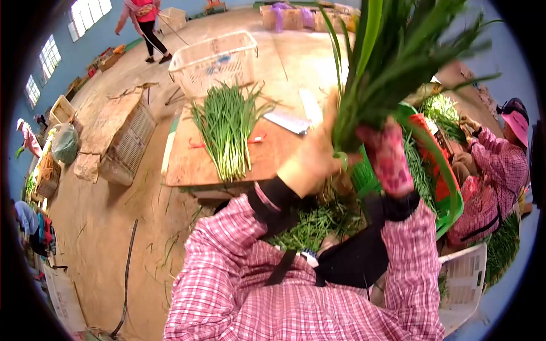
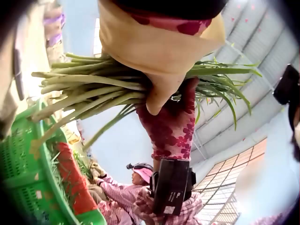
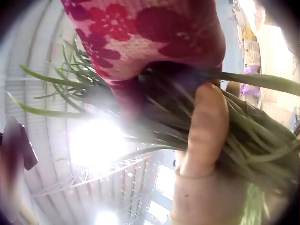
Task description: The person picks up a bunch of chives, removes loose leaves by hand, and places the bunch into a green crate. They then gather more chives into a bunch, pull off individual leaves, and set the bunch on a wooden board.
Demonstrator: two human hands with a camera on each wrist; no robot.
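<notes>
Raised in front of the body, a bunch of garlic chives (image 1: 392,62) is gripped by both hands. My left hand (image 1: 315,159), in a beige glove, holds it with the thumb (image 2: 161,93) across the stalks. My right hand (image 1: 389,159), in a pink floral glove, grips the same bunch beside it. In the left wrist view the pale stalk ends (image 2: 70,89) stick out to the left. Another chive bunch (image 1: 227,128) lies on the wooden board (image 1: 182,165), over a red strip (image 1: 257,138).
A flat grey-white object (image 1: 287,121) lies on the board. Behind the board stands a white crate (image 1: 213,62). At right are a green basket (image 1: 452,210) with loose greens and a seated person (image 1: 489,165). A covered crate (image 1: 122,133) stands at left; another person (image 1: 145,23) stands far back.
</notes>
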